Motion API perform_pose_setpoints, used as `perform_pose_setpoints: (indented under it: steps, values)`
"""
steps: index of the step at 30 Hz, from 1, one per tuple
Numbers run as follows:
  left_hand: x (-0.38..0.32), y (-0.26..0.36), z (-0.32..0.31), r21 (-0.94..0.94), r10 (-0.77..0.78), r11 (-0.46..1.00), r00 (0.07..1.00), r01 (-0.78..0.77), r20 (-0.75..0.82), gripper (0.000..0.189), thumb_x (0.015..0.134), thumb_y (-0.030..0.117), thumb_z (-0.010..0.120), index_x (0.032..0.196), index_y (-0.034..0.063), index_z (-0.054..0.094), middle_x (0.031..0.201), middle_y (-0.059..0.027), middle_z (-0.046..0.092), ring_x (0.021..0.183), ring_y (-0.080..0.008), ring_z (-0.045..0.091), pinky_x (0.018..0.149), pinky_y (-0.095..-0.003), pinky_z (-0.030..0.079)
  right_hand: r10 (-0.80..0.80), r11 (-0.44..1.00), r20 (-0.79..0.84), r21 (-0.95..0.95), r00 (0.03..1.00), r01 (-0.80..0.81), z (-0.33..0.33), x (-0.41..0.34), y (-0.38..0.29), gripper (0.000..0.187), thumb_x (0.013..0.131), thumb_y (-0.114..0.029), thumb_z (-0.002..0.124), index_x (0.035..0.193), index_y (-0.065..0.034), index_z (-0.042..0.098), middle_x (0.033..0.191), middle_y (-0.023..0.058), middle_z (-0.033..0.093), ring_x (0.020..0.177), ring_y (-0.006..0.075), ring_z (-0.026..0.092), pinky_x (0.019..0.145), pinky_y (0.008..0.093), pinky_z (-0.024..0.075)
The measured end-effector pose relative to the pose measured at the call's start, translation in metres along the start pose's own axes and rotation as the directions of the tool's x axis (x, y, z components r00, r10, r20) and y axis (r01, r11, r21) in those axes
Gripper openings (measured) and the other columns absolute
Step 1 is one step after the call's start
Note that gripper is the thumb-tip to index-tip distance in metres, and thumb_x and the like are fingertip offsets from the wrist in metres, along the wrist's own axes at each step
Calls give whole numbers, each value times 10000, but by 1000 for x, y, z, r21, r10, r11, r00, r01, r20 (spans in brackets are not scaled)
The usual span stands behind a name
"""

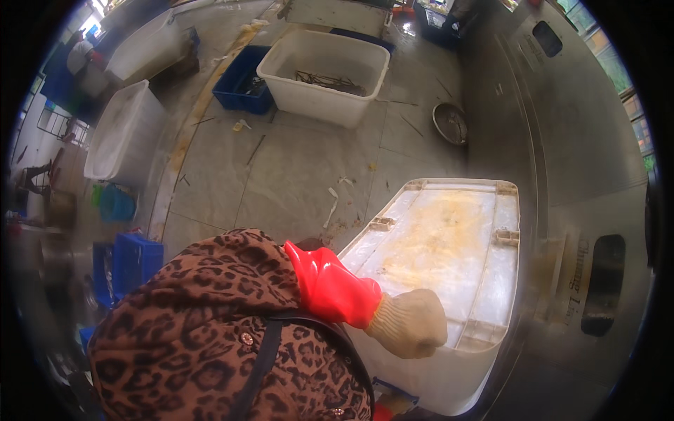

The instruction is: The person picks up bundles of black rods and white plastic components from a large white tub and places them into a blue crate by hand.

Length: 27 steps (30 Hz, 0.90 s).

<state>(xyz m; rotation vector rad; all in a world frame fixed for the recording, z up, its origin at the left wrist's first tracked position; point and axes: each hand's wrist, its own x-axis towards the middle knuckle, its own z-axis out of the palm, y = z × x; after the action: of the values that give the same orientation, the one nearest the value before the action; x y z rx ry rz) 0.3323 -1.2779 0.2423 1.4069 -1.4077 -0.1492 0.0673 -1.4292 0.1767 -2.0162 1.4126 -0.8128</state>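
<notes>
My left hand [410, 323], in a beige knit glove with a red rubber sleeve cover, is curled into a fist over the near edge of a white plastic bin [447, 263]. Nothing shows in the fist; its underside is hidden. The bin stands upside down, its stained yellowish base facing up. Only a sliver of my right hand [399, 403] shows at the bottom edge, with a red cuff, beside a blue-edged thing [396, 390]; its fingers are hidden. A leopard-print garment [210, 326] with a dark strap covers my arm and body.
A steel cabinet wall [568, 173] runs along the right. Ahead stand a white tub [321, 100] holding thin rods and a blue crate [245, 84]. A round metal basin [450, 123] leans near the wall. More white tubs [124, 137] and a person [84, 63] are at left.
</notes>
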Motion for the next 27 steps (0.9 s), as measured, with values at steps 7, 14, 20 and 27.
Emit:
perform_pose_setpoints:
  steps: [7, 14, 20, 27]
  values:
    - [-8, 1, -47, 27, -140, 989, 987, 143, -73, 160, 591, 176, 532, 523, 31, 535, 523, -148, 490, 529, -329, 492, 510, -386, 396, -3, 998, 90, 61, 996, -2, 4, 10, -61, 280, 738, -121, 496, 980, 19, 502, 885, 122, 529, 771, 180, 509, 672, 272, 416]
    - [-42, -60, -123, -247, -478, 878, 770, 409, -423, 250, 689, 250, 555, 606, 21, 498, 617, -143, 493, 623, -287, 498, 562, -369, 383, -151, 986, 231, 99, 961, 131, 32, 58, -177, 245, 735, -135, 516, 944, -8, 532, 835, 86, 541, 724, 153, 503, 631, 261, 412]
    - [-225, -38, -163, -520, -844, 523, 323, 676, -428, 307, 687, 336, 554, 791, 49, 585, 800, -109, 582, 757, -211, 546, 674, -302, 420, -227, 970, 402, 174, 887, 169, 46, -51, -206, 217, 733, -148, 532, 914, -31, 557, 793, 54, 552, 683, 130, 498, 595, 252, 409]
    - [-323, -9, -190, -713, -785, 278, -276, 643, -555, 413, 678, 427, 556, 867, 61, 589, 787, -91, 602, 771, -212, 552, 694, -316, 420, -433, 886, 741, 455, 513, 91, 195, -80, -318, 185, 730, -162, 552, 878, -58, 586, 744, 18, 564, 636, 103, 492, 553, 242, 405]
